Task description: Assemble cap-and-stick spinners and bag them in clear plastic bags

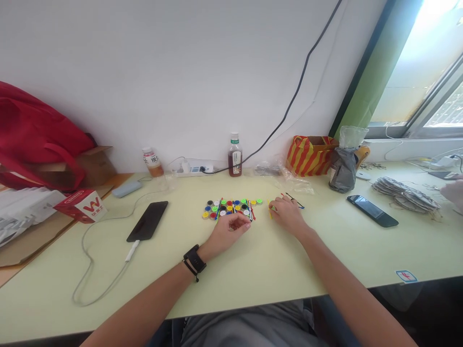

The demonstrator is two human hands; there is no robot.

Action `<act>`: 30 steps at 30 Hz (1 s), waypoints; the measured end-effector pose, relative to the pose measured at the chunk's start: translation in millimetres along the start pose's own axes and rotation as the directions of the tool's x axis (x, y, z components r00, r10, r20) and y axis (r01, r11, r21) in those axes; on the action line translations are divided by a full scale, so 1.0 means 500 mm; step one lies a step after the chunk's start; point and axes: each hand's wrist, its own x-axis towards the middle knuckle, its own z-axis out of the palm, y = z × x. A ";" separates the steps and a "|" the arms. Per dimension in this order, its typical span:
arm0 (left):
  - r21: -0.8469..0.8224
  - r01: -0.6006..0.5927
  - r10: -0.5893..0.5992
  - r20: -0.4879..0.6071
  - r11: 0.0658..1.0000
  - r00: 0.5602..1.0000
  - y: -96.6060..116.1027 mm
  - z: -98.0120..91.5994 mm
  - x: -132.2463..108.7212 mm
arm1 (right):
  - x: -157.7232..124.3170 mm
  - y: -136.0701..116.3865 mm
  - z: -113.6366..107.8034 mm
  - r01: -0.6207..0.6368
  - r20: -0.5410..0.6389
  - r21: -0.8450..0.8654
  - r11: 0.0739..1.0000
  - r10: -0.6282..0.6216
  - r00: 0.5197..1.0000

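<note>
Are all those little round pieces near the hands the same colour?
No, the round pieces just beyond the left hand include yellow, blue, red, green, white and black ones.

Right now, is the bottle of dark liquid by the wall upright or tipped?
Upright: the bottle stands on its base on the table, with its white cap on top.

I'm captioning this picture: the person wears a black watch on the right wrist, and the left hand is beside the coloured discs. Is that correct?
Not quite: the head view shows the black watch on the left wrist, not the right. The left hand is beside the coloured discs.
</note>
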 end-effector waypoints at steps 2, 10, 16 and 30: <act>-0.005 0.002 -0.002 0.005 1.000 1.000 0.001 0.000 -0.001 | 0.001 -0.002 0.002 0.007 -0.006 0.019 1.000 -0.007 1.000; -0.004 0.027 -0.027 0.005 1.000 1.000 0.008 -0.001 -0.002 | 0.004 -0.023 -0.013 0.071 -0.029 0.136 0.988 -0.068 0.997; -0.005 0.029 -0.029 0.016 1.000 0.999 0.010 -0.001 -0.003 | -0.002 -0.047 -0.030 0.055 -0.068 0.500 0.865 -0.024 0.997; 0.018 0.019 -0.019 0.006 1.000 1.000 0.006 0.001 -0.001 | 0.001 -0.038 -0.010 0.028 -0.081 0.607 0.794 0.026 0.996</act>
